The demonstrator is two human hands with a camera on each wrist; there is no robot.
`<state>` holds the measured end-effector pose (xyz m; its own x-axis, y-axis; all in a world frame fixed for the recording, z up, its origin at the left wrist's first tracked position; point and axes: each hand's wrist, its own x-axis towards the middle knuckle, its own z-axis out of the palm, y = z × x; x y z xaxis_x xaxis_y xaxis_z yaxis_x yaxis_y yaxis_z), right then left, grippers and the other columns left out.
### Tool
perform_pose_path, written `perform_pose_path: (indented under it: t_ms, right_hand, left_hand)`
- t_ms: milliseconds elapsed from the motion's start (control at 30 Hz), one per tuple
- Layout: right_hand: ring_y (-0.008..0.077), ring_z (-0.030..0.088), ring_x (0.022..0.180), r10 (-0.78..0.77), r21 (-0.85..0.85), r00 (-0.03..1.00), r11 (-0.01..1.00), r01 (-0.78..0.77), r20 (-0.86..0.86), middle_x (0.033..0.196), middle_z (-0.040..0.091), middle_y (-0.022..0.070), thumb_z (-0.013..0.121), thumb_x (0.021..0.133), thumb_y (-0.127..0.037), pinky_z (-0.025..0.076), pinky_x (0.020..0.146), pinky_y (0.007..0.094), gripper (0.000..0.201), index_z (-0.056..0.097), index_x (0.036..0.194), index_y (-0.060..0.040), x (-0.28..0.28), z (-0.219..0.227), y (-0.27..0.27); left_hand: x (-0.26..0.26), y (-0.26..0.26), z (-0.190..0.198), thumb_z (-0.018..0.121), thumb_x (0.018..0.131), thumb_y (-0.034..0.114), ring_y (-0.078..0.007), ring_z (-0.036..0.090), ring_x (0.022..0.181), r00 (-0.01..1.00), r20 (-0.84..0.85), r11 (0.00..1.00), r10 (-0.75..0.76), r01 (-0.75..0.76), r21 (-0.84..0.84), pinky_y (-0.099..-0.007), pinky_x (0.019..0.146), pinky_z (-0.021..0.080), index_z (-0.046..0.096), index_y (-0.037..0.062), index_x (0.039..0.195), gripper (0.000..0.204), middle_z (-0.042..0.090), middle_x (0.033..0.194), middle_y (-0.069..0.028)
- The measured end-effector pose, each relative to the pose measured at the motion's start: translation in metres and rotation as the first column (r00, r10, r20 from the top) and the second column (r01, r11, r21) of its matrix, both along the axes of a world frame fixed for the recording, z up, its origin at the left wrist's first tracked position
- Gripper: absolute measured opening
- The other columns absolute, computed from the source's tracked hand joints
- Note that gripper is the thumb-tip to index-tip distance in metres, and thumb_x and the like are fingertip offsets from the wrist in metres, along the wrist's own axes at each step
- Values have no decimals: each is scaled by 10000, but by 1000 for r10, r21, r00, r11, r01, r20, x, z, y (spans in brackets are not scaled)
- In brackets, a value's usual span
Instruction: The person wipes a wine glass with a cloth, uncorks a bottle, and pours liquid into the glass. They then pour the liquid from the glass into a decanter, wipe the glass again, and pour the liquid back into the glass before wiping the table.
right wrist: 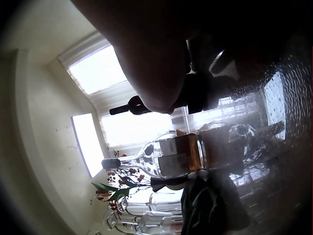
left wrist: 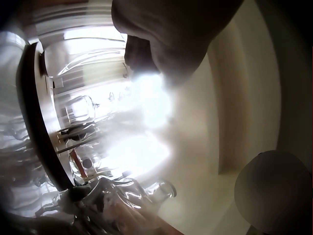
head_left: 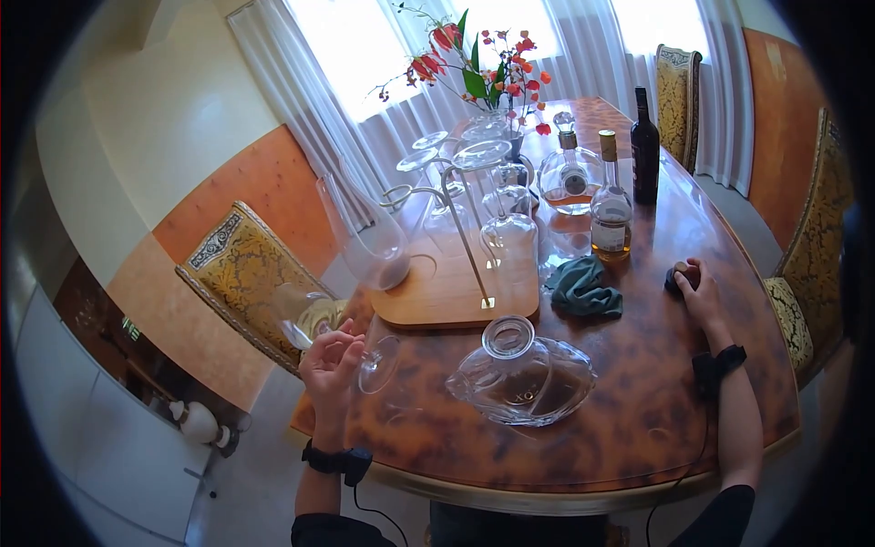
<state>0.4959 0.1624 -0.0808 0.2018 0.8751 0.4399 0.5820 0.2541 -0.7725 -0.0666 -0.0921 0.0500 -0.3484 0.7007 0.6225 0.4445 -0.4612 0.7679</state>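
Observation:
My left hand (head_left: 333, 360) holds a wine glass by its stem. The glass lies tipped sideways, its bowl (head_left: 305, 314) beyond the fingers and its round foot (head_left: 378, 365) to the right of them. My right hand (head_left: 702, 290) grips a small dark round thing with a brownish top (head_left: 676, 277), close over the right side of the table; it looks like a stopper. Between the hands stands a squat cut-glass decanter (head_left: 529, 381) marked XO, its wide neck uncovered. A crumpled green cloth (head_left: 585, 287) lies behind it, left of the right hand.
A wooden stand (head_left: 437, 310) carries upturned glasses on metal arms and a tall slanted glass decanter (head_left: 369, 242). Past the cloth are an amber bottle (head_left: 612, 214), a round stoppered bottle (head_left: 570, 178) and a dark wine bottle (head_left: 644, 155). Flowers (head_left: 474, 84) stand behind; chairs flank the table.

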Motion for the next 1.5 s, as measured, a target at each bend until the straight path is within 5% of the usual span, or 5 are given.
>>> perform_pose_path:
  t_ms: [567, 800, 1233, 1400, 1500]
  right_hand:
    - [277, 682, 1100, 85, -12, 996, 996, -85, -7, 1160, 708, 177, 714, 933, -265, 518, 967, 377, 455, 589, 1299, -26, 16, -18, 18]
    - [254, 686, 1087, 104, 36, 994, 994, -104, 20, 1147, 709, 165, 724, 932, -245, 525, 955, 362, 456, 584, 1298, -12, 21, -22, 22]
    - [207, 588, 1103, 54, 98, 995, 994, -46, -80, 1191, 634, 128, 692, 966, -382, 465, 960, 339, 477, 567, 1217, 5, 50, 15, 8]
    - [193, 579, 1132, 481, 206, 837, 874, -439, -259, 1208, 629, 115, 645, 988, -430, 431, 1008, 332, 502, 577, 1240, -1, -59, 97, -88]
    - [267, 575, 1227, 686, 160, 726, 712, -683, 48, 1278, 613, 156, 748, 881, -473, 437, 1040, 394, 680, 558, 1314, 15, -140, 118, -136]
  left_hand:
    - [13, -12, -53, 707, 921, 34, -199, 736, 827, 770, -638, 977, 18, -150, -153, -308, 711, 572, 683, -30, 992, 98, 739, 901, -108]
    - [18, -6, -74, 673, 910, 62, -364, 707, 822, 784, -603, 970, -148, -5, -244, -408, 713, 565, 724, 11, 1029, 139, 725, 921, -188]
    - [22, -10, -70, 723, 914, 65, -98, 671, 786, 962, -99, 891, -255, 194, -411, -269, 705, 522, 693, -2, 969, 92, 722, 875, -31]
    - [21, -3, -69, 711, 922, 52, -93, 673, 836, 959, 35, 874, -280, 270, -403, -264, 722, 520, 633, -7, 932, 99, 702, 868, -39]
    - [19, 4, -68, 698, 933, 126, -184, 681, 737, 919, -114, 863, -378, 306, -401, -339, 678, 531, 607, -25, 981, 183, 698, 823, -125]
